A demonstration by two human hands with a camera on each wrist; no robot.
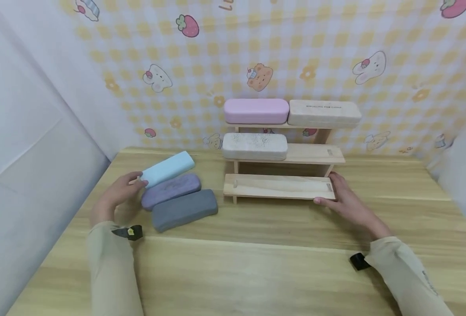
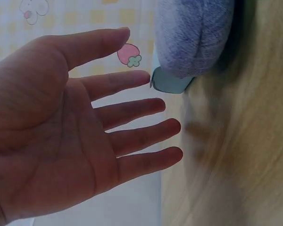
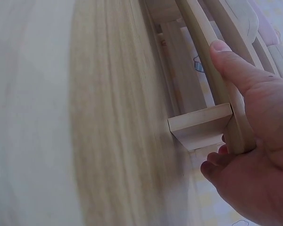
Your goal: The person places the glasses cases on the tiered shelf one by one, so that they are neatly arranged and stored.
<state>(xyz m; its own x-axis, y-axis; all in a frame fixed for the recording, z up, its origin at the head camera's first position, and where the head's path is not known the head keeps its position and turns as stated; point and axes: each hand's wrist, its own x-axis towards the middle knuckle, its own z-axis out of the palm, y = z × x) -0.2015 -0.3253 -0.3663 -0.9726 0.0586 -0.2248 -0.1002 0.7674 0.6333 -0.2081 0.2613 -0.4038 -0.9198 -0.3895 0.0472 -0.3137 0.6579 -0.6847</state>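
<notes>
Head view: I've got the left hand [image 1: 120, 192] at the near end of the blue case [image 1: 169, 167], which lies on the worktop [image 1: 240, 272] just ahead of those fingers. Step in hand, my call: pick-up of the blue case, with the right hand [image 1: 347, 203] steadying the shelf [image 1: 280, 186]. Next move calls for the left fingers to close on that end without nudging the purple case [image 1: 172, 190] right beside it; the grey case [image 1: 185, 210] is further to the right of the fingers. Left forearm comes up from the bottom edge, hand angled in to the right. Right forearm slants in from the lower right. Bottom board, left of the right fingers, is bare; beyond it, white case [image 1: 254, 146] on the middle board, pink case [image 1: 256, 110] and cream case [image 1: 323, 115] on top.

Left wrist view: I see fingers spread and nearly straight, thumb well apart, palm to camera, nothing gripped. The index tip is at the blue case's corner; can't tell if touching. Purple case overlaps most of the blue one, beyond the fingertips.

Right wrist view: I have the bottom board's end pinched, thumb on one edge, other fingers curled round the opposite edge, tips partly hidden.
</notes>
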